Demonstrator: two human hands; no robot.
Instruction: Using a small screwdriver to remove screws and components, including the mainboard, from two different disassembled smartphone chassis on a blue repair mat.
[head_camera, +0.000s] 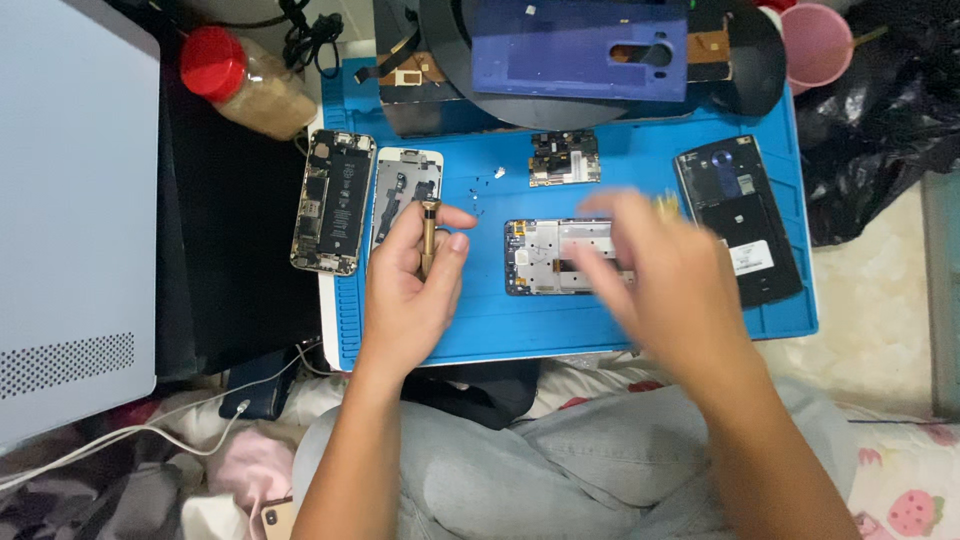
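Fingers of the left hand are curled narrowly around a small brass-coloured screwdriver, which is held upright above the blue work mat. The right hand is blurred by motion over the opened phone frame; whether its fingers are spread or pinched cannot be told, though nothing is clearly seen in them.

Tiny loose screws are scattered on the mat just beyond the screwdriver tip, between the white phone panel and a small circuit board. These could be swept off or lost if brushed by the moving right hand, it is judged, since they lie unsecured near its path. The opened frame could also be nudged out of place by that hand.

The screwdriver is gripped between thumb and forefinger, near the frame's left edge but apart from it. A gutted phone with its battery showing lies at the mat's left edge.
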